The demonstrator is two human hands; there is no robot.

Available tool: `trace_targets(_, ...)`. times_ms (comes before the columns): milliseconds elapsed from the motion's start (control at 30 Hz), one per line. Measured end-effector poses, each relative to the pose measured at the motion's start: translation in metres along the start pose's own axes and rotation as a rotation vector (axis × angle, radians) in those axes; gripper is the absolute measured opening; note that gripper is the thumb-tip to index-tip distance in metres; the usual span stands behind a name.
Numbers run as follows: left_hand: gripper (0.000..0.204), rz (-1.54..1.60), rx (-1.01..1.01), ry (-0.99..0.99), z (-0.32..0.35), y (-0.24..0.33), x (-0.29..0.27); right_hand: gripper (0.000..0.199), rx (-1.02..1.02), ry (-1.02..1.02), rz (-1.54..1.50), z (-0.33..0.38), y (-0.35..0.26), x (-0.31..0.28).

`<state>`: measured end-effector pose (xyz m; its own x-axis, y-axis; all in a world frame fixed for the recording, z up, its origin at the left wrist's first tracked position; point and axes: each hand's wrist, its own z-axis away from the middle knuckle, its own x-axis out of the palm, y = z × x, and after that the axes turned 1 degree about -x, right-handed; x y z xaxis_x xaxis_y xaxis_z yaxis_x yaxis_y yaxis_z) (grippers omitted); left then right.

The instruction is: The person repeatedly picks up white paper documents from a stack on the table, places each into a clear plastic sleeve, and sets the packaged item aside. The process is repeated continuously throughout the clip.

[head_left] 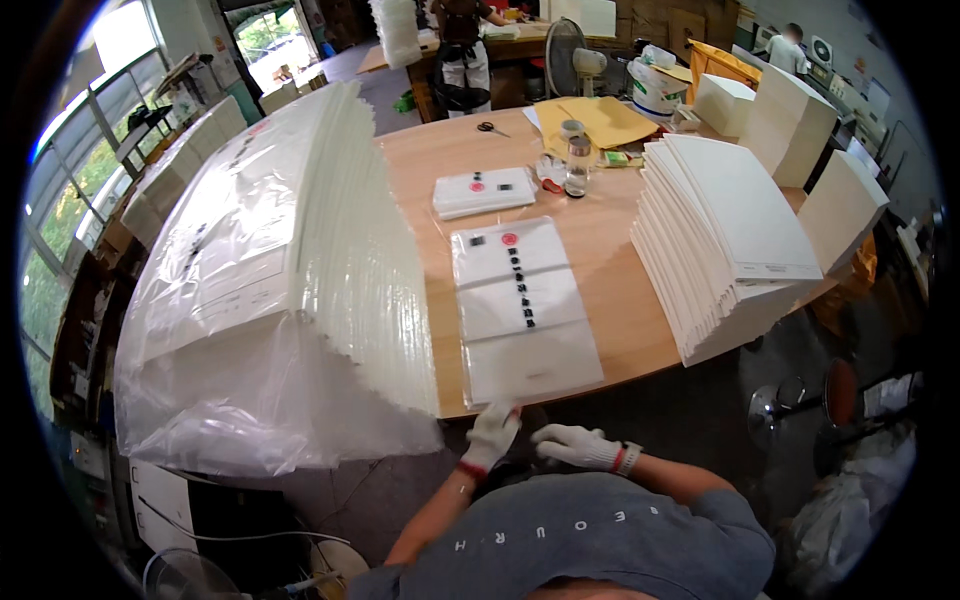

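A flat clear plastic bag point(525, 310) with white sheets inside, a red round mark and a column of black print lies at the table's near edge. My left hand point(493, 437), in a white glove, is at the bag's lower edge; its fingers look curled together, and anything in them is hidden. To the right, my right hand point(578, 447), also gloved, is just off the table edge, apart from the bag. Its fingers stretch toward the left, holding nothing I can see. Behind the bag lies a small pile of folded printed bags point(485, 193).
A tall stack of plastic bags point(240, 240) fills the table's left side. White paper stacks point(735, 215) stand on the right. Scissors point(493, 129), a glass jar point(577, 165) and yellow envelopes point(605, 122) lie farther back. Beyond are a fan point(566, 62) and two people.
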<state>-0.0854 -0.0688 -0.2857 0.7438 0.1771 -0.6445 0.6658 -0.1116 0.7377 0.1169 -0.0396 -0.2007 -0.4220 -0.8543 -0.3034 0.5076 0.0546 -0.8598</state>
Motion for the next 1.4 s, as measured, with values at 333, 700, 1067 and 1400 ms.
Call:
trace_targets(333, 0.023, -0.168, -0.053, -0.276, -0.143, -0.033, 0.047, 0.038, 0.219, 0.298, -0.582, 0.036, 0.056, -0.01)
trace_targets(700, 0.022, -0.46, 0.28, 0.299, -0.171, -0.113, 0.054, 0.035, 0.005, 0.638, -0.235, -0.135, 0.051, -0.089)
trace_targets(1067, 0.025, 0.804, -0.278, -0.094, -0.224, 0.068, -0.029, 0.062, -0.342, 0.596, 0.244, -0.165, 0.036, -0.086)
trace_targets(1400, 0.046, -0.138, 0.319, 0.085, -0.204, 0.078, -0.027, 0.032, -0.291, 0.464, 0.221, -0.047, 0.002, -0.106)
